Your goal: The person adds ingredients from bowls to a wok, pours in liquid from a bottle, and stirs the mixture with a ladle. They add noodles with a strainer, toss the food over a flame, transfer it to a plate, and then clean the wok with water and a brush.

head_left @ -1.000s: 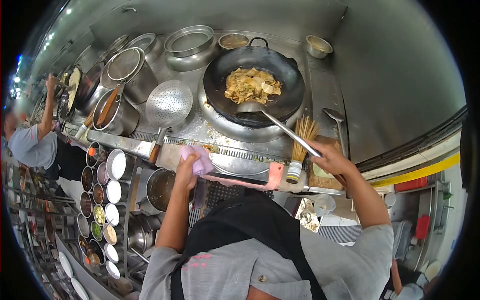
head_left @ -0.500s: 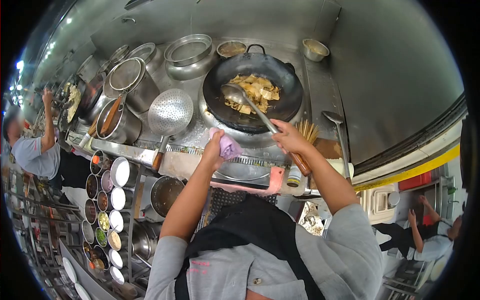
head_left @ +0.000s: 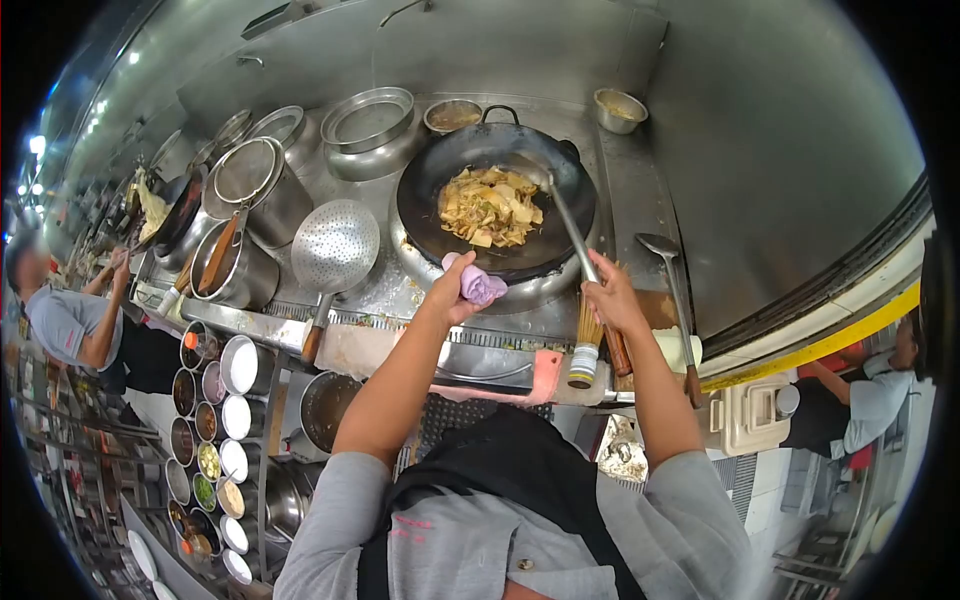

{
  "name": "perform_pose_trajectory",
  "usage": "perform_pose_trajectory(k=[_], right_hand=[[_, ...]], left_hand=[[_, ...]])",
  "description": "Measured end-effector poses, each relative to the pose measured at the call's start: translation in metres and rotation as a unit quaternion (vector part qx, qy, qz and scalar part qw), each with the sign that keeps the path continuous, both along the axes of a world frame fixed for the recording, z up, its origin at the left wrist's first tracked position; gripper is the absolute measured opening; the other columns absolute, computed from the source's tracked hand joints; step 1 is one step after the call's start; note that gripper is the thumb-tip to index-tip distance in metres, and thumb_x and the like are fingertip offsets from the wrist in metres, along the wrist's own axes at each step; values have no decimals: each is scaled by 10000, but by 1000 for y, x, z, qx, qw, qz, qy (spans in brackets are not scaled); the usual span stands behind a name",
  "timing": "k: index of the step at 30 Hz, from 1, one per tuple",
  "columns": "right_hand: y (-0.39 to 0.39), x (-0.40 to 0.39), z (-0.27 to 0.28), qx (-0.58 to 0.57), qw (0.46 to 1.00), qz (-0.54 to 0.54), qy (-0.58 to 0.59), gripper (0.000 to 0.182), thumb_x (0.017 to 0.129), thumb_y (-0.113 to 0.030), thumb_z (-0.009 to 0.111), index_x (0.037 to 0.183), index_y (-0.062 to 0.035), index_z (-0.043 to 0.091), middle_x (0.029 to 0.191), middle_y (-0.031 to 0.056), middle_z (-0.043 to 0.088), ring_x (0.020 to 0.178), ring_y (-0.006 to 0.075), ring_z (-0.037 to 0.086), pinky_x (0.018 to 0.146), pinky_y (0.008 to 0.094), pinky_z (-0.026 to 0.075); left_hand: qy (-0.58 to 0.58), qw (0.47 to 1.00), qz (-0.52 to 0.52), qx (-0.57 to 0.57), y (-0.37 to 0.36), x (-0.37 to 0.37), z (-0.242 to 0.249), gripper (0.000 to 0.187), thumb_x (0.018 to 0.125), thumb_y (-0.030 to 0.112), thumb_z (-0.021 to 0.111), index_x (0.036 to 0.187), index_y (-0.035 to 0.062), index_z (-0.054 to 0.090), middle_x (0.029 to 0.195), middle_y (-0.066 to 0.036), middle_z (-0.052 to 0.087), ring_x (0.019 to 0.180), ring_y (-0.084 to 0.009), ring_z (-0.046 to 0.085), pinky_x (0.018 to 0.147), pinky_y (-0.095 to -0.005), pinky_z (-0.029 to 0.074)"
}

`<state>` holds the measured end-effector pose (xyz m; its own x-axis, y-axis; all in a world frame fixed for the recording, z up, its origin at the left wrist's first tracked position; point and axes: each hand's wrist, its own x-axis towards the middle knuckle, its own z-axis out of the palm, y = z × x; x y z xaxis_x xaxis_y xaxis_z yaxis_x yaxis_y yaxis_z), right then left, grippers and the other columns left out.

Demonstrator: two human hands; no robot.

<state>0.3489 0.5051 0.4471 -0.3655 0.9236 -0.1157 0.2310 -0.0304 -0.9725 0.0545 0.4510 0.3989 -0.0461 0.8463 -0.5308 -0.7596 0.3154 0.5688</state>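
A black wok sits on the burner, holding a heap of yellowish-brown sliced food. My left hand is closed around a folded purple cloth, right at the wok's near rim; the cloth hides whether a handle lies under it. In my right hand is a long ladle, its fingers wrapped round the shaft above the wooden grip. The ladle's bowl rests inside the wok at the far right of the food. Beneath the right hand stands a bamboo brush with a banded end.
A perforated skimmer lies left of the wok, beside steel pots. Another ladle lies to the right. Small bowls stand behind the wok. Seasoning containers line the lower left. One person works at left, another at right.
The ladle's bowl has moved from over the food to the wok's right side. The food now lies in a broader heap. My right hand has shifted slightly right and down; the left still grips the cloth.
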Motion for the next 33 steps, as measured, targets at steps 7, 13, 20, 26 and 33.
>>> perform_pose_trajectory(k=[7, 13, 20, 26, 33], right_hand=[[-59, 17, 93, -46, 983, 147, -97, 687, 842, -4, 542, 1499, -43, 350, 666, 15, 528, 449, 92, 475, 407, 261, 428], [-67, 6, 138, 106, 896, 306, -303, 650, 808, -50, 553, 1441, -5, 415, 807, 163, 647, 618, 222, 634, 619, 351, 535], [-46, 5, 75, 327, 876, 209, -285, 618, 804, -49, 537, 1412, 5, 443, 1012, 238, 669, 804, 325, 664, 767, 380, 520], [-43, -26, 99, 235, 882, 280, -297, 608, 813, -91, 547, 1404, 13, 450, 876, 255, 664, 671, 328, 658, 651, 394, 536], [-47, -21, 74, 377, 864, 212, -258, 617, 799, -92, 574, 1391, 36, 453, 911, 272, 670, 716, 380, 665, 706, 392, 541]], left_hand=[[-36, 998, -31, -38, 36, -8, -42, 300, 1008, 269, 441, 1181, 35, 515, 1109, -210, 622, 975, -390, 646, 651, -393, 576], [-40, 998, 4, -38, -9, 21, 29, 283, 1002, 259, 386, 1109, 27, 506, 1049, -196, 636, 855, -351, 669, 512, -302, 497], [1, 999, -49, 17, -96, 24, 31, 264, 999, 238, 393, 1229, 118, 441, 1075, -210, 653, 804, -359, 700, 457, -316, 498], [-80, 996, -43, -7, -25, -5, 19, 307, 1005, 258, 391, 1212, 37, 442, 1099, -216, 633, 829, -366, 694, 490, -344, 527], [-5, 997, -70, 27, -103, 18, 46, 297, 1007, 257, 383, 1198, 66, 505, 1045, -185, 689, 768, -310, 717, 430, -295, 493]])
